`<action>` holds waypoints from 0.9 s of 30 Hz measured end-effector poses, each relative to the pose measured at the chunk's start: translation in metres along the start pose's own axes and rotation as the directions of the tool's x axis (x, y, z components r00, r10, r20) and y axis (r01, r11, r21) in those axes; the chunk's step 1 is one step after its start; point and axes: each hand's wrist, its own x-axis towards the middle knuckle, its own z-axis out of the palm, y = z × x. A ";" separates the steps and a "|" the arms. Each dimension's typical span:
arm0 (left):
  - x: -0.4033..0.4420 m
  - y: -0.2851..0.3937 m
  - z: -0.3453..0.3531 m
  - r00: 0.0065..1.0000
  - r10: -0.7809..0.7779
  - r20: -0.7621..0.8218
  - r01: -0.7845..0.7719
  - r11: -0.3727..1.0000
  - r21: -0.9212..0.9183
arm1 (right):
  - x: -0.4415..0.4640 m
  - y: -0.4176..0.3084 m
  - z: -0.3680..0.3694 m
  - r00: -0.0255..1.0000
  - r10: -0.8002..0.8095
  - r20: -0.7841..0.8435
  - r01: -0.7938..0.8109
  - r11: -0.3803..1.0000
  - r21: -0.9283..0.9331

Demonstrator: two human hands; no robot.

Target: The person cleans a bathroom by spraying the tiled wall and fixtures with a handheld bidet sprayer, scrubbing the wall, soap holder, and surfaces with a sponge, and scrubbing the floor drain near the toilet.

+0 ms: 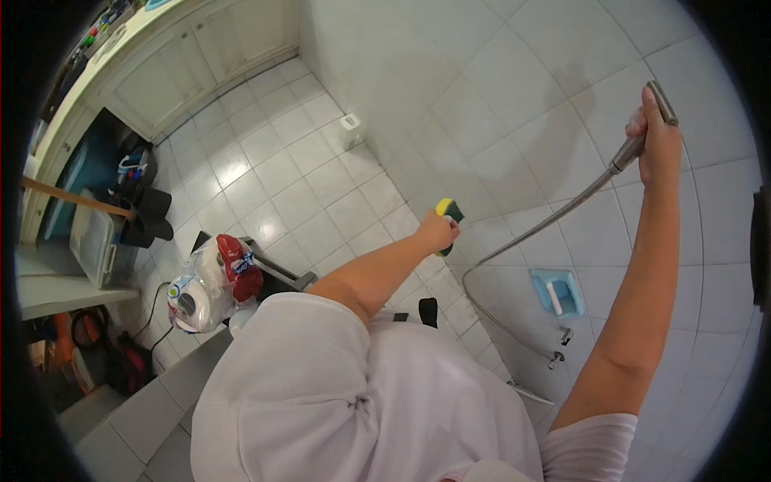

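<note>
My left hand (436, 233) is closed around a yellow and green scrub sponge (448, 208), out in front of me near the tiled wall. Raised at the far right, my right hand (662, 149) grips a metal handheld shower sprayer (663, 103). From the sprayer's lower end a flexible metal hose (540, 227) curves down along the wall to a small wall tap (556, 359). Part of the sprayer's handle is hidden by my fingers.
A blue recessed soap holder (569, 293) sits in the tiled wall (514, 145). On the floor (273, 173) stands a white container (350, 128). Plastic-wrapped rolls (197, 297) lie at left, below cabinets (161, 76). A wooden handle (76, 198) juts out at far left.
</note>
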 end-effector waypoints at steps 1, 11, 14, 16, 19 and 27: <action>-0.001 0.001 0.001 1.000 -0.015 -0.022 0.015 1.000 -0.005 | -0.002 0.001 0.003 1.000 0.003 -0.020 -0.002 1.000 0.016; 0.011 -0.020 0.014 0.996 0.088 0.009 -0.089 0.996 0.034 | -0.010 -0.003 0.015 1.000 -0.012 -0.028 0.010 0.998 -0.061; 0.001 -0.016 0.012 0.992 0.081 -0.099 -0.075 0.995 0.061 | -0.010 -0.012 0.015 0.997 -0.018 -0.078 0.016 1.000 -0.026; 0.001 -0.015 0.010 0.981 0.158 -0.114 -0.144 0.982 0.125 | -0.008 -0.021 0.017 0.988 -0.098 -0.120 0.106 0.993 0.060; -0.009 -0.008 0.002 0.994 0.085 -0.071 -0.079 0.993 0.082 | -0.002 -0.038 0.012 0.971 -0.172 -0.167 0.192 0.975 0.114; 0.000 -0.013 0.001 1.000 -0.024 -0.004 0.024 0.998 0.060 | 0.012 -0.063 -0.003 0.837 -0.391 -0.382 0.415 0.910 -0.021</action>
